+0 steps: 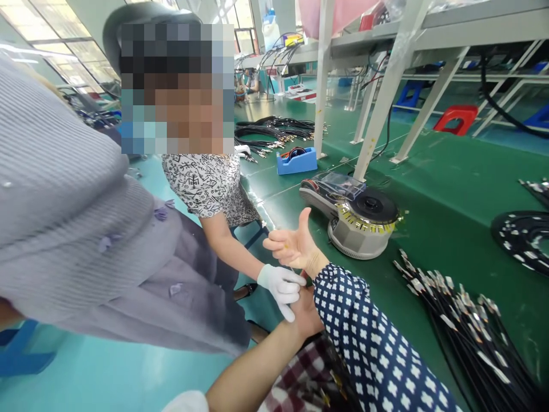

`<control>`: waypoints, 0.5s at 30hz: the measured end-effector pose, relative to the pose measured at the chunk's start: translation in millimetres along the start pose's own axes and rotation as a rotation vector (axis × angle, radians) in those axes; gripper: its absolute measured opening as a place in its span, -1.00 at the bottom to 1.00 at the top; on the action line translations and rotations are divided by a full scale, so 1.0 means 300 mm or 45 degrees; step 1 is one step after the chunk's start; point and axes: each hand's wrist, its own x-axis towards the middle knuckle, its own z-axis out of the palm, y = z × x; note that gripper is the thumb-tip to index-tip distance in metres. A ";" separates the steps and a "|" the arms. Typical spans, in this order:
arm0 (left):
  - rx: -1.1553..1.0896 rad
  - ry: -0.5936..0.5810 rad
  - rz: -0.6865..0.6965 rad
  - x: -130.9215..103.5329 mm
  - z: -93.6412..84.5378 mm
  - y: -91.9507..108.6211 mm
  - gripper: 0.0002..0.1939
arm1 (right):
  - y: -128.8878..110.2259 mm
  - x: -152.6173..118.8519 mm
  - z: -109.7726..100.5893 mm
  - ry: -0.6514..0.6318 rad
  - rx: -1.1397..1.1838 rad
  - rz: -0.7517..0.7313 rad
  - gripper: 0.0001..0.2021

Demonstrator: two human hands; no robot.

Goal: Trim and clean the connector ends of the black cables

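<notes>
My right hand (295, 246), bare below a navy sleeve with white shapes, is palm inward with its thumb raised and its fingers loosely bent. A tiny yellow spot shows near the fingers. Below its wrist, my left hand (309, 312) is bare and partly covered, so most of its fingers are hidden. Another person's white-gloved hand (282, 287) reaches in from the left and touches or nearly touches my left hand. Whether anything lies between them cannot be made out.
A round tape dispenser (364, 223), a blue tape holder (297, 161) and black cable bundles (467, 326) lie on the green table (450, 177). One person in patterned clothing (206, 183) leans in; another in grey (64, 200) stands at left. White shelf legs (381, 91) rise behind.
</notes>
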 end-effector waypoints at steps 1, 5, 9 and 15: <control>-0.015 -0.017 -0.035 -0.004 0.004 0.003 -0.59 | -0.003 -0.009 -0.013 -0.002 0.004 -0.011 -0.18; -0.225 -0.301 -0.367 -0.016 0.020 0.010 -0.58 | -0.016 -0.042 -0.049 0.002 -0.010 -0.045 -0.19; -0.417 -0.424 -0.539 -0.009 0.030 -0.005 -0.55 | -0.019 -0.063 -0.067 0.029 -0.012 -0.075 -0.20; -0.522 -0.396 -0.599 0.007 0.019 -0.024 -0.50 | -0.026 -0.065 -0.070 0.103 0.022 -0.111 -0.22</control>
